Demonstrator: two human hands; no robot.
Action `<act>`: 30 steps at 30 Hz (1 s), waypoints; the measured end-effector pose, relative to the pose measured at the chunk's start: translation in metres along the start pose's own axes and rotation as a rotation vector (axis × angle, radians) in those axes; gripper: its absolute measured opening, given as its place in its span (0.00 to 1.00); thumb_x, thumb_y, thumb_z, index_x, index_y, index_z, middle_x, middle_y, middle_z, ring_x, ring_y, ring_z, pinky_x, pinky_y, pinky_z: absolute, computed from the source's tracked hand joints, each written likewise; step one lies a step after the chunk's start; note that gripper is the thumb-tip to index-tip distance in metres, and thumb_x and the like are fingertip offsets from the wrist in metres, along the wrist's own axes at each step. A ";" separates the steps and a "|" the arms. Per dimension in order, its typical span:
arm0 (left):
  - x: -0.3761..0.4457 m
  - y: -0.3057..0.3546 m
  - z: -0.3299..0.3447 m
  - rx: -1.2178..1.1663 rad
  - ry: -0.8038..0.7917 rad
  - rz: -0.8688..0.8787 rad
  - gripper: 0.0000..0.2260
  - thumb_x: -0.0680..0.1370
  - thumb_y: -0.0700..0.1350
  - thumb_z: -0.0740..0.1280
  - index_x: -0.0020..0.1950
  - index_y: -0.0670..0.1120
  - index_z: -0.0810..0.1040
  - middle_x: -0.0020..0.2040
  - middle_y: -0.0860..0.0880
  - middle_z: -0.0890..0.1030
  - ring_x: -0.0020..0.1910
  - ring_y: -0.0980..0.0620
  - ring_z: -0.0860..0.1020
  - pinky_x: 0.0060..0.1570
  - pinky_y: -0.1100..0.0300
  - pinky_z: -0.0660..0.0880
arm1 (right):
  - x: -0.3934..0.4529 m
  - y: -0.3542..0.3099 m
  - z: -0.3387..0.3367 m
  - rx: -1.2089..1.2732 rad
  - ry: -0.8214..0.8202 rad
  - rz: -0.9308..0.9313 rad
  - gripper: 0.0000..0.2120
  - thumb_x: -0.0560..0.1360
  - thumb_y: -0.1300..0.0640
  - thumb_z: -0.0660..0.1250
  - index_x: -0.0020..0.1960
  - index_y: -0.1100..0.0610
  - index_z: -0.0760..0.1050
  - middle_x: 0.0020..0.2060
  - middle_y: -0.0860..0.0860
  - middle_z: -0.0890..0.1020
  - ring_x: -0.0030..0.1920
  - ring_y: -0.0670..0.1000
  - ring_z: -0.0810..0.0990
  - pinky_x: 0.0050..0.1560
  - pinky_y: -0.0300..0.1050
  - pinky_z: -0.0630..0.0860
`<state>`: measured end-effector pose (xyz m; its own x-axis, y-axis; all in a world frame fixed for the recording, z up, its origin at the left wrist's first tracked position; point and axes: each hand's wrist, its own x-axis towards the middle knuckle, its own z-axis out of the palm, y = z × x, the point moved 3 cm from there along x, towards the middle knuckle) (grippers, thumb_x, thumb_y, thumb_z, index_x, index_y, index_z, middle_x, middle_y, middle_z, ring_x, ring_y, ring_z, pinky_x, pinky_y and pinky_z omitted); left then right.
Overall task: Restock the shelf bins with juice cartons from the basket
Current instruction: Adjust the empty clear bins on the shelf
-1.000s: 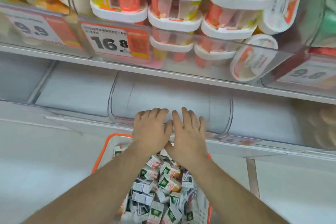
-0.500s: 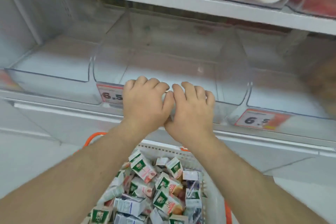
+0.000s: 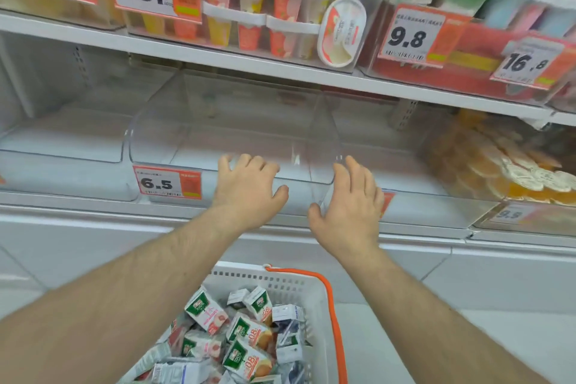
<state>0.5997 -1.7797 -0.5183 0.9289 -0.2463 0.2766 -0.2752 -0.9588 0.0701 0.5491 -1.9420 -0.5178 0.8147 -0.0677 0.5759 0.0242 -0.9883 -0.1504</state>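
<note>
White shop shelving (image 3: pixel 280 70), orange price tags (image 3: pixel 168 182), pale tiled floor (image 3: pixel 498 305).

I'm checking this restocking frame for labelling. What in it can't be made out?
- Head view, white plastic basket with orange handle: cut off by the bottom edge, so the juice cartons can't be counted.
- Orange price tag: number hidden behind the right hand.
- Price label at far right: blurred behind clear plastic.
- Left hand: contact with the clear bin front unclear.

Clear bin (image 3: pixel 218 134) open at front, room above its low lip; shelf (image 3: pixel 280 72) caps headroom (divider wall (image 3: pixel 324 146) on right). Basket (image 3: pixel 314 290) open-topped below.
</note>
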 end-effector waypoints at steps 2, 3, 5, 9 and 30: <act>0.001 -0.006 0.007 -0.005 -0.001 -0.008 0.21 0.79 0.60 0.52 0.67 0.54 0.72 0.64 0.53 0.76 0.64 0.50 0.69 0.65 0.48 0.56 | -0.003 0.008 0.006 -0.051 -0.034 0.018 0.36 0.61 0.51 0.75 0.67 0.60 0.71 0.71 0.59 0.70 0.70 0.62 0.68 0.62 0.62 0.69; 0.002 -0.009 0.010 0.004 0.008 -0.003 0.22 0.79 0.59 0.50 0.65 0.54 0.74 0.62 0.53 0.77 0.62 0.50 0.72 0.62 0.49 0.59 | -0.003 0.010 0.010 -0.067 -0.046 0.023 0.37 0.61 0.51 0.75 0.68 0.59 0.71 0.72 0.59 0.69 0.71 0.62 0.67 0.62 0.62 0.68; 0.002 -0.011 0.014 0.001 0.044 0.007 0.26 0.76 0.59 0.46 0.59 0.53 0.79 0.55 0.52 0.81 0.54 0.48 0.75 0.55 0.50 0.61 | 0.000 0.008 0.016 -0.074 -0.058 0.029 0.38 0.62 0.50 0.75 0.69 0.57 0.70 0.74 0.60 0.65 0.73 0.62 0.65 0.64 0.63 0.67; 0.001 -0.008 0.014 -0.043 0.080 -0.014 0.25 0.74 0.59 0.48 0.53 0.52 0.82 0.48 0.52 0.83 0.49 0.47 0.78 0.50 0.50 0.62 | -0.001 -0.002 0.017 -0.053 -0.078 0.090 0.40 0.63 0.47 0.75 0.72 0.52 0.66 0.76 0.61 0.62 0.74 0.63 0.61 0.66 0.64 0.64; 0.005 -0.054 -0.045 -0.113 0.084 -0.035 0.09 0.81 0.51 0.60 0.47 0.51 0.79 0.50 0.50 0.82 0.55 0.47 0.76 0.50 0.54 0.59 | 0.041 -0.040 -0.003 -0.019 -0.154 -0.044 0.11 0.80 0.53 0.60 0.58 0.58 0.75 0.55 0.56 0.79 0.58 0.60 0.73 0.53 0.51 0.67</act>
<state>0.6085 -1.7224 -0.4779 0.9156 -0.1961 0.3512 -0.2738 -0.9434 0.1871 0.5799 -1.9053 -0.4860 0.8925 -0.0037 0.4511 0.0522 -0.9924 -0.1114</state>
